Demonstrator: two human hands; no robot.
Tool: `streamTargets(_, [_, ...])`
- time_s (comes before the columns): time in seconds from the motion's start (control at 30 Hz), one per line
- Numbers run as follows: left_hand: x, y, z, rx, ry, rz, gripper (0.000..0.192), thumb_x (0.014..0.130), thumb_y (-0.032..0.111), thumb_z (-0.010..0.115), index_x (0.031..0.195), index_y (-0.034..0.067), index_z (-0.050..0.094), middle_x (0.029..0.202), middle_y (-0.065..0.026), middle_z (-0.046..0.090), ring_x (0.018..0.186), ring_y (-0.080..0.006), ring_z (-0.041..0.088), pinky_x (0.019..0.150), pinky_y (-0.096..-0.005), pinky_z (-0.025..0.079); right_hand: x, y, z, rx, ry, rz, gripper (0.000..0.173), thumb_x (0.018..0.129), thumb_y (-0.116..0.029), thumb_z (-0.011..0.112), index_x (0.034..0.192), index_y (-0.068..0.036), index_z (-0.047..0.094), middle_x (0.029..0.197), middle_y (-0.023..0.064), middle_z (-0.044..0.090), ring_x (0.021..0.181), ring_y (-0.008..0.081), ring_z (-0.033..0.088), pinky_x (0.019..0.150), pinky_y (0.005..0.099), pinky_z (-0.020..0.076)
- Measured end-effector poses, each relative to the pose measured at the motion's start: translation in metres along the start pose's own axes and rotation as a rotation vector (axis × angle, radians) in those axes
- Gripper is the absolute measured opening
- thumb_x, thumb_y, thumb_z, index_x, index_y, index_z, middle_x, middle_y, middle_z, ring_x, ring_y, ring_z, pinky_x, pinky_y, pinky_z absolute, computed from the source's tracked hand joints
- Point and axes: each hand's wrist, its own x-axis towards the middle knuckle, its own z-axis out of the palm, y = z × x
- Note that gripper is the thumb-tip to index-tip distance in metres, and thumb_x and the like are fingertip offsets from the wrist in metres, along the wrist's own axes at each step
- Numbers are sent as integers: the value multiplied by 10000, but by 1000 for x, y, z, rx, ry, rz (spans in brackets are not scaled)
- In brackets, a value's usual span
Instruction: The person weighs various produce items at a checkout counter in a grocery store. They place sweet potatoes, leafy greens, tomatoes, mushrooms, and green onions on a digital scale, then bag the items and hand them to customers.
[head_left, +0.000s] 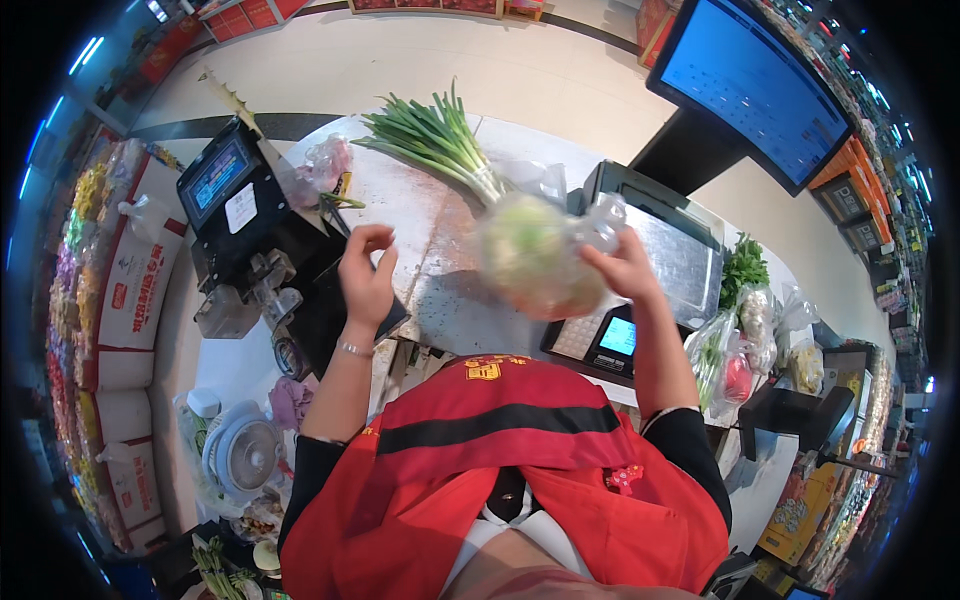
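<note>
My right hand (626, 262) grips the gathered neck of a clear plastic bag (600, 221). Inside the bag is a round pale green vegetable (529, 240), perhaps a cabbage, blurred by motion. The bag hangs between the worktop and me, beside the weighing scale's metal plate (675, 247). My left hand (369, 277) is raised with thumb and fingers apart and holds nothing, near a black counter device (315, 292). Behind the bag lies a bunch of green onions (442, 139), its white ends partly hidden by the bag.
The scale's keypad and lit display (619, 334) face me. A large monitor (750, 82) stands at the far right. Bagged vegetables (739, 337) lie right of the scale. At left are a small screen (219, 176), a bag with pink contents (326, 165) and a white fan (244, 450).
</note>
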Motion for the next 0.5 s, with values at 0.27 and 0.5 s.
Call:
streamTargets(0.27, [65,-153,112,-2,-159,-780,517,836,230,678,1269,47,461,1002,-50,558,819,-115,500,699,-301,442,-61,77,-93,-1083,297,18,334,730,-90,647,1063,-97,623,1146,86,586,1234,285,464,1112,535,222])
streamTargets(0.5, [127,-238,221,329,67,-939,1243,664,501,825,1509,16,54,1481,-304,256,1338,-399,335,1057,-528,316,-100,72,-77,-1179,245,63,527,792,-196,664,1274,-64,497,1353,114,476,1366,291,346,1145,598,90])
